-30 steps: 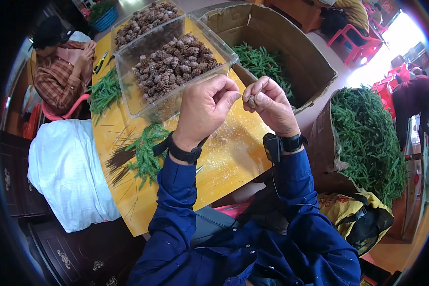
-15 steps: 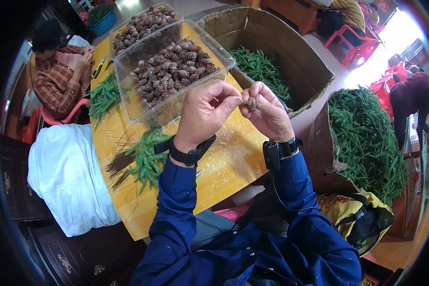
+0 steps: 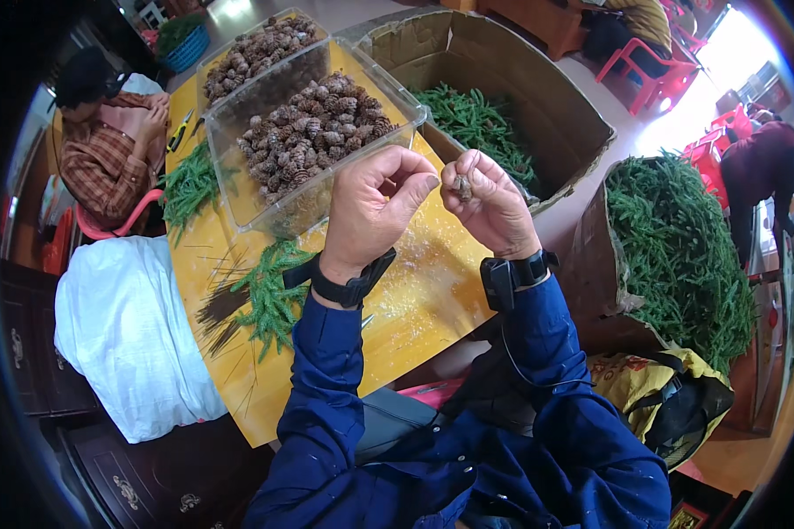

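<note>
A small brown pine cone (image 3: 462, 187) is pinched between the thumb and fingers of my right hand (image 3: 500, 210), above the yellow table (image 3: 415, 326). Just left of it, my left hand (image 3: 366, 216) is closed, thumb tip against the curled fingers. Whatever it may grip is too small to make out. Beyond both hands stands a clear plastic bin (image 3: 269, 216) heaped with pine cones (image 3: 313, 132). A green artificial sprig (image 3: 278, 295) lies by my left wrist, beside a bundle of thin dark wires (image 3: 220, 307).
A second bin of cones (image 3: 260, 53) stands behind. Large cardboard boxes (image 3: 556, 97) with green branches (image 3: 679, 256) flank the table's right side. Yellow-handled pliers (image 3: 181, 130) lie at the far left, near a seated person (image 3: 106, 167). A white sack (image 3: 132, 335) sits left.
My hands have drawn apart slightly, leaving a gap between the left fingertips and the pine cone. The right hand still holds the cone.
</note>
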A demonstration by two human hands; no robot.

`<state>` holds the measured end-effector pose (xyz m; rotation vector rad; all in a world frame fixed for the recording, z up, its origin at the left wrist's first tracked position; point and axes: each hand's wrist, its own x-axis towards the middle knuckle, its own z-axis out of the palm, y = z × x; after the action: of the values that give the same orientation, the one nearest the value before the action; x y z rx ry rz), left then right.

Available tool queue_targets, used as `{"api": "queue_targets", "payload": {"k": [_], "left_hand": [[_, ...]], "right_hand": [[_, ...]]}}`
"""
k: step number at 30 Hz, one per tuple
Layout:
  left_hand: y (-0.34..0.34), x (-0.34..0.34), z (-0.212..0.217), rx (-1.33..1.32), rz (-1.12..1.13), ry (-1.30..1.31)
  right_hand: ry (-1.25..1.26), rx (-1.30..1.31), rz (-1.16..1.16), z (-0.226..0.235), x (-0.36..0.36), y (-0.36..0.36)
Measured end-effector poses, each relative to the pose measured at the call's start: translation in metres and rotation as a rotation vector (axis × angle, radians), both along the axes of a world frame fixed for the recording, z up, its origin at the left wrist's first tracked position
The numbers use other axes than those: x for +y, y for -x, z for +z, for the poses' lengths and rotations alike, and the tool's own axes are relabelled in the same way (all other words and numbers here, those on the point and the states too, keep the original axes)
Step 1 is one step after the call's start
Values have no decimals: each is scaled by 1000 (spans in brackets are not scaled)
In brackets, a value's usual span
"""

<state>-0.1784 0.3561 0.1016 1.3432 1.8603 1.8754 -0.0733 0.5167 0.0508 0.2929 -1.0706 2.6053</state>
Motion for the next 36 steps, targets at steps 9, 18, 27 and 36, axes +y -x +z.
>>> {"api": "queue_targets", "payload": {"k": [9, 18, 27, 36], "left_hand": [[1, -9, 13, 48, -123, 57], [-2, -15, 21, -5, -351, 145], [1, -12, 20, 149, -347, 223], [19, -15, 6, 284, -262, 170]], "right_hand": [[-80, 26, 212, 0, 2, -3], [-50, 29, 340, -3, 4, -6], [-86, -46, 259, -8, 6, -8], [-321, -262, 253, 0, 12, -10]]}}
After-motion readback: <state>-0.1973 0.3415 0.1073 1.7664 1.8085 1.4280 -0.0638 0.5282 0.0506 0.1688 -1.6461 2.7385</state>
